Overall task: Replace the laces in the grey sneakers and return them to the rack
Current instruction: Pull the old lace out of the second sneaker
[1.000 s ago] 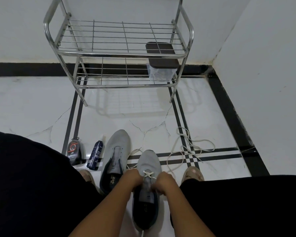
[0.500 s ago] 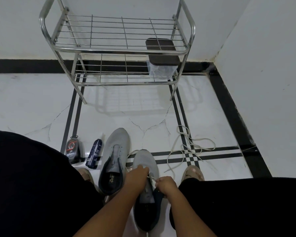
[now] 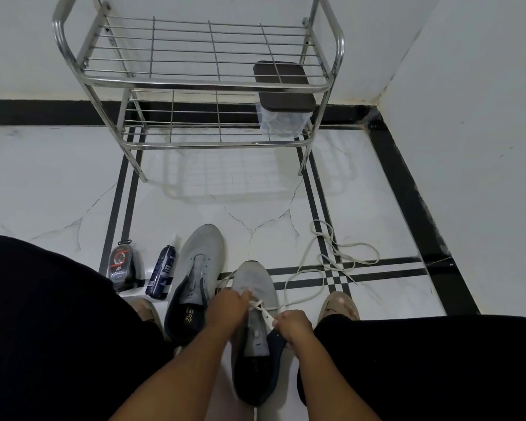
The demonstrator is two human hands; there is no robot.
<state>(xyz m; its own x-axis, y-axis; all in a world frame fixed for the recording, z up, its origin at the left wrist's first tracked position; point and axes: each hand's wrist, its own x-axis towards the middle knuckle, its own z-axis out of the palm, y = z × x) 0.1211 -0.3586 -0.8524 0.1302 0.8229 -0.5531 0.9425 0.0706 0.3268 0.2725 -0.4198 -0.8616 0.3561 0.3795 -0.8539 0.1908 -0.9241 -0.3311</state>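
Two grey sneakers stand on the floor between my knees. The left sneaker [image 3: 199, 259] has no lace. The right sneaker [image 3: 255, 282] has a white lace [image 3: 263, 309] through its front eyelets. My left hand [image 3: 228, 308] lies on that sneaker's left side with fingertips at the lace near the toe. My right hand [image 3: 293, 325] pinches a strand of the lace and grips the sneaker's right collar. A loose white lace [image 3: 331, 256] trails over the floor to the right. The metal shoe rack [image 3: 207, 83] stands against the far wall.
A lidded clear box [image 3: 281, 117] sits on the rack's lower shelf at the right. A shoe-polish pack [image 3: 122, 265] and a dark spray bottle [image 3: 162, 275] lie left of the sneakers. My feet [image 3: 340, 305] rest beside the shoes. A wall closes the right side.
My left hand has slid forward over the sneaker toward its toe, and my right hand has dropped back to the collar, drawing a lace strand with it.
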